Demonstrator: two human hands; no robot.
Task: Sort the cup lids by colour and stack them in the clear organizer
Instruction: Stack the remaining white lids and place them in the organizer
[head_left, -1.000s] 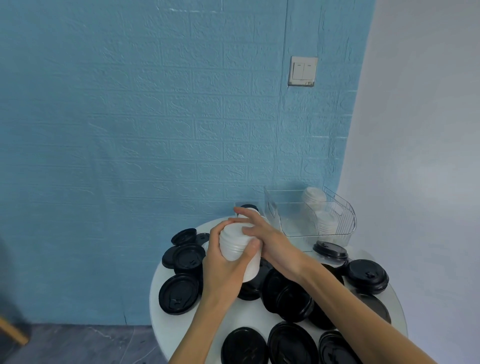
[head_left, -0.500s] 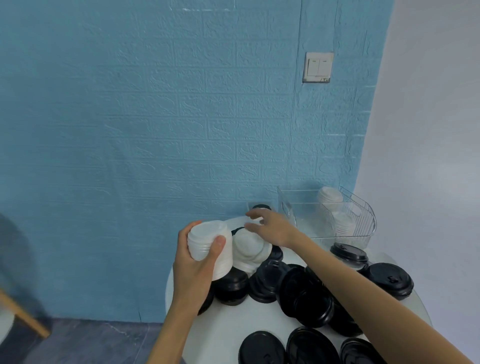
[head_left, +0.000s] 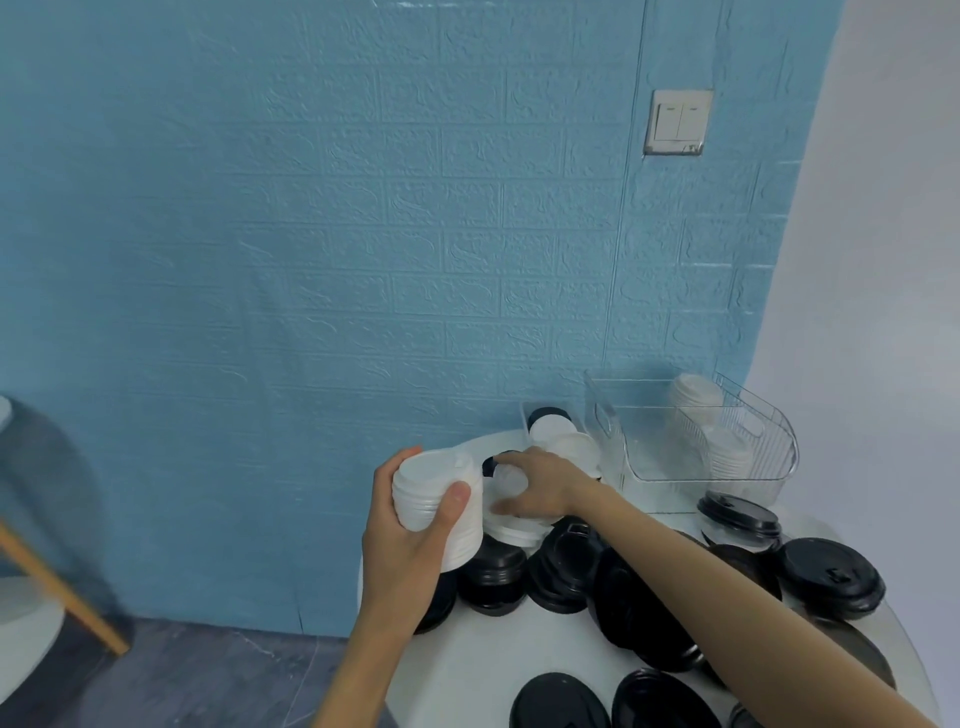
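The left hand (head_left: 410, 540) is raised over the near-left edge of the round white table (head_left: 467, 670), its fingers (head_left: 453, 506) and thumb curled round a stack of white lids (head_left: 439, 501), too tightly nested to count. The right hand (head_left: 537, 488) reaches across to a small white lid (head_left: 511, 480) sitting on a low pile of white lids (head_left: 519, 530); its fingers are bent over that lid and touch it, though I cannot tell whether they actually grip it.

Behind the right hand, a narrow clear tray (head_left: 524, 415) at the wall holds several more white lids and one black lid (head_left: 549, 415). The clear organizer (head_left: 691, 431) stands at the back right of the table, against the blue brick-pattern wall (head_left: 311, 260), with two stacks of white lids (head_left: 693, 395) inside its right-hand part, one behind the other.

Loose black lids (head_left: 831, 577) are strewn over the rest of the table, about a dozen in view, many overlapping and some partly hidden under the right forearm. One light switch plate (head_left: 678, 123) hangs on the wall above, with two rockers
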